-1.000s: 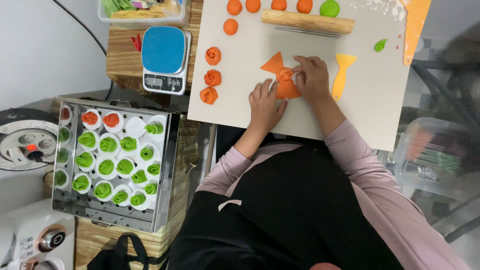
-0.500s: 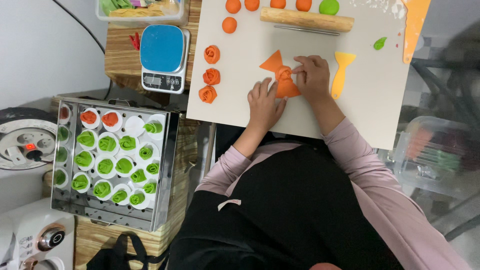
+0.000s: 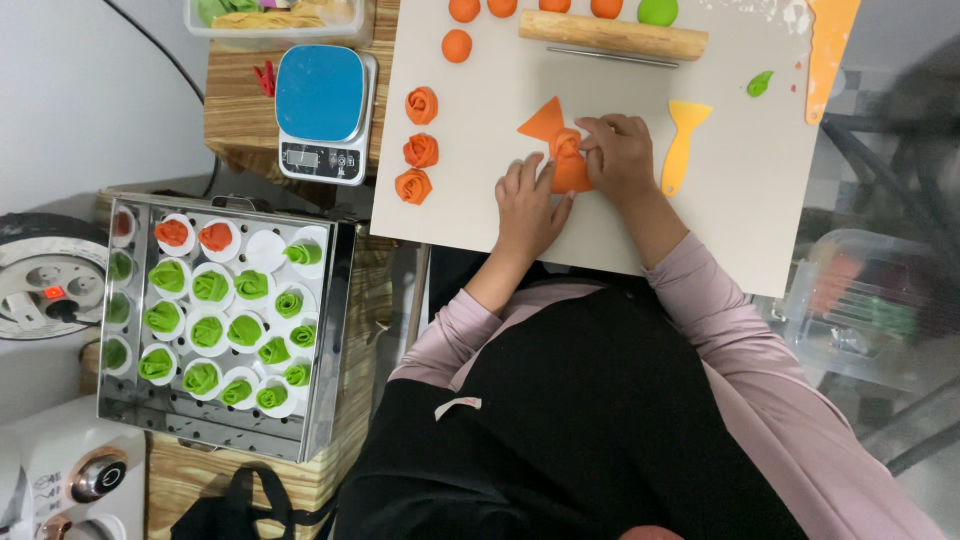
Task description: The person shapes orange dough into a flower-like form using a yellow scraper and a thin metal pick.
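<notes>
A flat piece of orange dough [image 3: 552, 135], pinched at its middle into two triangles, lies on the pale work mat [image 3: 720, 190]. My left hand [image 3: 527, 205] rests on its near side, fingertips touching the dough. My right hand [image 3: 618, 152] pinches the dough's middle fold from the right. Three finished orange dough roses [image 3: 418, 146] stand in a column to the left of the hands.
A wooden rolling pin [image 3: 612, 35], orange dough balls [image 3: 457, 45] and a green ball [image 3: 657, 11] lie at the mat's far edge. A yellow scraper [image 3: 682, 142] lies right of my hands. A blue scale [image 3: 322, 111] and a steel tray [image 3: 330, 330] of green and orange rolls sit left.
My fingers have shifted slightly on the orange dough, gathering its middle fold tighter. Everything else stays where it was.
</notes>
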